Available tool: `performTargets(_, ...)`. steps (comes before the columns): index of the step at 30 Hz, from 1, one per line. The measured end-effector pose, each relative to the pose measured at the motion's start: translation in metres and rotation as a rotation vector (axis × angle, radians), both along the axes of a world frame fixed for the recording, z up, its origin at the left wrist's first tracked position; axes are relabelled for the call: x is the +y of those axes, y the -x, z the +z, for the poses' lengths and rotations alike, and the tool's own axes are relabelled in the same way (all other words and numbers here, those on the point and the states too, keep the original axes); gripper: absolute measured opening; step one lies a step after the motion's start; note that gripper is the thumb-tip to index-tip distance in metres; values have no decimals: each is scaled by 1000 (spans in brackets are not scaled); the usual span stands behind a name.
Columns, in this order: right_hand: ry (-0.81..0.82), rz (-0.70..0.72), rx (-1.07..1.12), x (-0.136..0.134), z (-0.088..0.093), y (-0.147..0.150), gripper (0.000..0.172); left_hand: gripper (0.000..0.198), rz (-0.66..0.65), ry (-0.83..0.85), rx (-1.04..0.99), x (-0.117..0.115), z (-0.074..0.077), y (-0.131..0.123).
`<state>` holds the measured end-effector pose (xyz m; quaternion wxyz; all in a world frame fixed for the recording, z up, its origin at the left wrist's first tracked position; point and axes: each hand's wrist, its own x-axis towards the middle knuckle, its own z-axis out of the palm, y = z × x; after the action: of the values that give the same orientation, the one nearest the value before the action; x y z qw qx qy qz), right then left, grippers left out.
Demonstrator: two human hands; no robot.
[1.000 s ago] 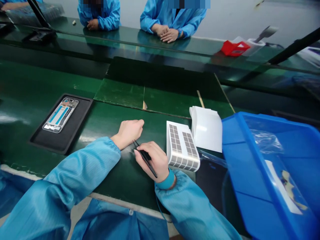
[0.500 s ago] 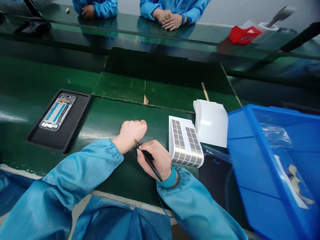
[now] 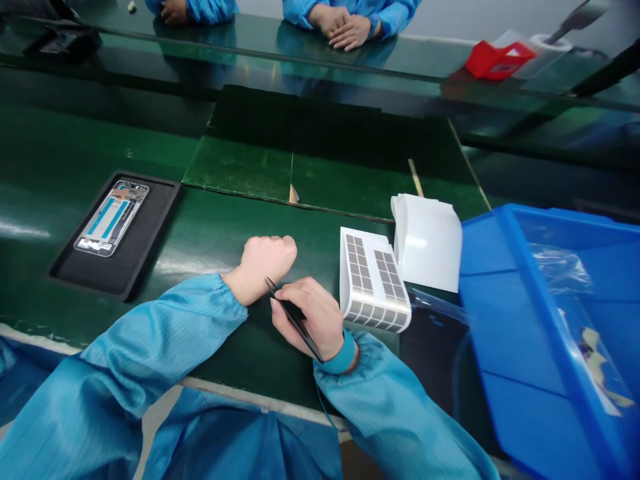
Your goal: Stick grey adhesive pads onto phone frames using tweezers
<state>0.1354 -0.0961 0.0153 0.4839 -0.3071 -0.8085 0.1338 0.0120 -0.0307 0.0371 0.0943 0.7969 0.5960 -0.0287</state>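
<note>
Long green bench mat point(image 3: 240, 170), one co-worker point(image 3: 197, 10) and another point(image 3: 350, 13) in blue smocks across it. Compared with a second ago, the left hand point(image 3: 267, 261) has closed into an empty fist on the mat, while the right hand point(image 3: 307, 317) still pinches one pair of black tweezers point(image 3: 295, 322) just beside it. Counted: one phone frame point(image 3: 111, 218) in one black tray point(image 3: 155, 220), one grey-squared label sheet point(image 3: 373, 280), one curled white sheet point(image 3: 427, 243), one blue bin point(image 3: 550, 293).

Bright, even light from above here, glare streaking across the glossy green bench mat point(image 3: 23, 230) on the left, shadows soft and short, and the far bench edge point(image 3: 280, 50) bowing toward the wide-angle margins, with the whole frame staying crisp!
</note>
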Motion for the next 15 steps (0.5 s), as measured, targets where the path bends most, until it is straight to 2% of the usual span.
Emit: performTargets(15, -1, -41, -13, -1, 2, 0, 26, 27, -21, -16, 0, 1, -2, 0)
